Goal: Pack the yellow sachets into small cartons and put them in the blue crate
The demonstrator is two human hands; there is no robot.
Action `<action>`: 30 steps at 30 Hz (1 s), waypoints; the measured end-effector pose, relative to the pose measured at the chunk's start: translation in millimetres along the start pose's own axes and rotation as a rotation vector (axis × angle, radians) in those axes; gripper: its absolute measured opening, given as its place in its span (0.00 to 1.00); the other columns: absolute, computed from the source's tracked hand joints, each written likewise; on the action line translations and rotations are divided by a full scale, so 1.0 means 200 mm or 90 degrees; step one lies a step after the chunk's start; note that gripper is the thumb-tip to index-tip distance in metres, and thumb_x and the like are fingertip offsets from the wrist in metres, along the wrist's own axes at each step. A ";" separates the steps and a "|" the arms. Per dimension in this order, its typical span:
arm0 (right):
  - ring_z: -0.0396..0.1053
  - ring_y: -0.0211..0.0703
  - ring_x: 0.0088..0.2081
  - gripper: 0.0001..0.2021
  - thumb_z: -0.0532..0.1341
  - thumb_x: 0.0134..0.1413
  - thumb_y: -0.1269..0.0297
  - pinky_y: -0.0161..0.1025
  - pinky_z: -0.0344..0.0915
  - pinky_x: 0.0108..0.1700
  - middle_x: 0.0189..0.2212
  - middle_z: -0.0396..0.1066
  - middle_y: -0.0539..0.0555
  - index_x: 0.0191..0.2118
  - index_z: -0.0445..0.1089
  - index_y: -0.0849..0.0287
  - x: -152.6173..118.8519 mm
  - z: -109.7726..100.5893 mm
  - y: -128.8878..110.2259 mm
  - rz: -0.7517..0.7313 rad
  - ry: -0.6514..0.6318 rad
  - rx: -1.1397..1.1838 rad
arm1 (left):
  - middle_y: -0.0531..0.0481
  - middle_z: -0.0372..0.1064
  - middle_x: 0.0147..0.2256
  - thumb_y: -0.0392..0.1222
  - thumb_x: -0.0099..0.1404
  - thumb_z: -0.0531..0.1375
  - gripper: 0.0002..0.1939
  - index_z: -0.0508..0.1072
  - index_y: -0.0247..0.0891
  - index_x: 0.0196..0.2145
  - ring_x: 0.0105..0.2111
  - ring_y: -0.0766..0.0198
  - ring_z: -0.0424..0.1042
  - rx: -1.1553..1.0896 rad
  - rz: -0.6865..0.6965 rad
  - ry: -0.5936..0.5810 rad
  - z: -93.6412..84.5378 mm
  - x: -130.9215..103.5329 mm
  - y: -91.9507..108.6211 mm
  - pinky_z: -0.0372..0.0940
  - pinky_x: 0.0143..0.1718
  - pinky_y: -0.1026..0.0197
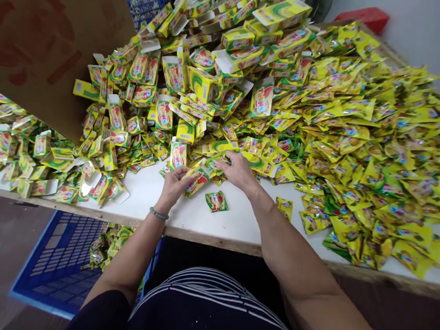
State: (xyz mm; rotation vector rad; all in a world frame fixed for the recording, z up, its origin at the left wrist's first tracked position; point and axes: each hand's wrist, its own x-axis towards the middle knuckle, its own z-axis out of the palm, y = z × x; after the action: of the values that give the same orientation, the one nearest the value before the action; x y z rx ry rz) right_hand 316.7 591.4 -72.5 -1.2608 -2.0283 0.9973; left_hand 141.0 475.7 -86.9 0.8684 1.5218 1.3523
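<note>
My left hand (174, 185), with a beaded bracelet at its wrist, is closed around a small yellow carton (198, 180) printed with red fruit. At the carton's upper right end, my right hand (239, 171) pinches a small green and yellow packet (217, 159). How far the packet sits inside the carton I cannot tell. Below my hands a green packet (217, 202) lies alone on the white table (199, 222). Just behind my left hand another carton (178, 154) leans against the pile.
Many yellow cartons (204, 84) are heaped at the back, and yellow packets (346, 130) fill the right side. A large cardboard box (50, 32) tilts at the left. Below the table edge stands a blue crate (57, 258) with packets inside. A red object (364, 18) lies behind.
</note>
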 end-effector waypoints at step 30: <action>0.63 0.54 0.54 0.09 0.65 0.57 0.58 0.53 0.56 0.61 0.46 0.74 0.57 0.29 0.80 0.53 -0.09 0.21 -0.03 -0.180 0.071 0.099 | 0.48 0.81 0.33 0.44 0.42 0.77 0.24 0.80 0.35 0.38 0.32 0.57 0.79 -0.166 -0.048 -0.034 -0.02 -0.01 -0.01 0.73 0.38 0.56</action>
State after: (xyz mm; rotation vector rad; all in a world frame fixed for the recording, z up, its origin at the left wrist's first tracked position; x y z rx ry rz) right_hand 289.4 561.3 -92.1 -0.8981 -1.9358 0.9084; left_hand 138.8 472.3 -89.5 0.6716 1.2898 1.4215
